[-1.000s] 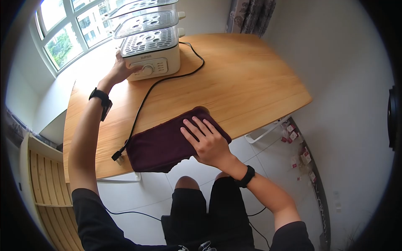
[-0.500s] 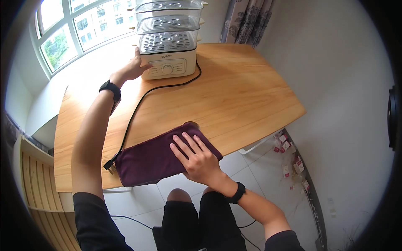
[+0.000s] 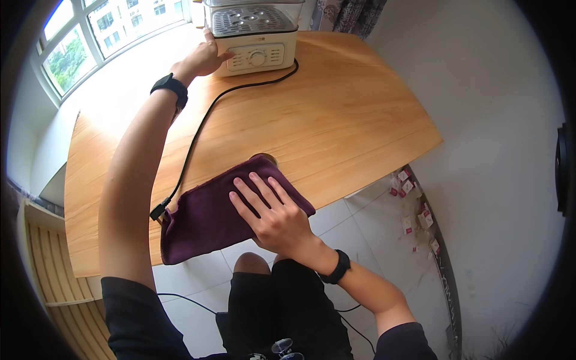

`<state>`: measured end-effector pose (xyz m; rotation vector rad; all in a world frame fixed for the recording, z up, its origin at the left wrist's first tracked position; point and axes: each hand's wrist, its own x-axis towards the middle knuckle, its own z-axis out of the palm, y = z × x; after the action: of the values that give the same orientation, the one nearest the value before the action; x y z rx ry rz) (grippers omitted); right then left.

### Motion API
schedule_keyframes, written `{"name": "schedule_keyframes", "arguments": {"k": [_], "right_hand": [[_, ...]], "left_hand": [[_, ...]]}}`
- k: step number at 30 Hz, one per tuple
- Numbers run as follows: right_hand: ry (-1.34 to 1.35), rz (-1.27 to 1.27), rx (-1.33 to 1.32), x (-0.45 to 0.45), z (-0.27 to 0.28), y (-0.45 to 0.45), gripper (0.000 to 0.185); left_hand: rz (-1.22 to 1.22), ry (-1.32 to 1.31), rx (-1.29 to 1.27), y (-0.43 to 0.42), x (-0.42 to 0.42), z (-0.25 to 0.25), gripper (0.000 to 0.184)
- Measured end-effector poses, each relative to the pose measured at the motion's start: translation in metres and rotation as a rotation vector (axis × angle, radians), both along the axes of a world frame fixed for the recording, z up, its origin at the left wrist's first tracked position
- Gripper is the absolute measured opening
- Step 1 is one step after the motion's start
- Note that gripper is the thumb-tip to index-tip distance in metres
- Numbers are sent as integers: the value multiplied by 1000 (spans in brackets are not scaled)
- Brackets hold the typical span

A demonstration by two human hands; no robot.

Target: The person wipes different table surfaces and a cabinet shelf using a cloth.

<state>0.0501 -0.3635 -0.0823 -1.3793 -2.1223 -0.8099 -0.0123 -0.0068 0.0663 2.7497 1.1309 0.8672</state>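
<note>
At the back of the table stands a cream electric food steamer (image 3: 264, 57) with a dial and clear tiers, its top cut off by the frame. My left hand (image 3: 204, 59) grips its left corner, thumb on the front panel and fingers along the side. Across the near table edge lies a folded dark purple cloth (image 3: 201, 222). My right hand (image 3: 273, 216) rests flat on this cloth, fingers spread. From under the cloth's far corner peeks a small brownish rounded edge (image 3: 266, 158) of something otherwise hidden. The steamer's black cord (image 3: 201, 129) runs to a plug (image 3: 158, 211) beside the cloth.
The wooden table (image 3: 342, 114) has a window (image 3: 84, 48) behind its left side. A slatted wooden shelf (image 3: 57, 258) stands at lower left. Small red-and-white packets (image 3: 425, 217) lie by the right wall. Dark cables (image 3: 186, 298) cross the floor near my legs.
My view has tilted downward. The steamer, with my left hand on it, has shifted slightly back and right on the table. My right hand stays on the cloth.
</note>
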Motion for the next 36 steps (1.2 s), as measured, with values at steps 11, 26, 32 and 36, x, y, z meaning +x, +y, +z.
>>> {"name": "schedule_keyframes", "arguments": {"k": [11,26,32,36], "right_hand": [[45,29,-2,8,16,-32,46],[-26,-4,-162,26,35,-65,72],[1,-44,-154,68,41,-82,72],[-30,-127,-83,115,42,-93,73]], "left_hand": [[-56,409,-129,-109,-64,45,49],[-54,707,96,-298,-185,-44,37],[-174,569,37,-317,-182,-42,41],[-195,549,20,-325,-147,-40,32]]}}
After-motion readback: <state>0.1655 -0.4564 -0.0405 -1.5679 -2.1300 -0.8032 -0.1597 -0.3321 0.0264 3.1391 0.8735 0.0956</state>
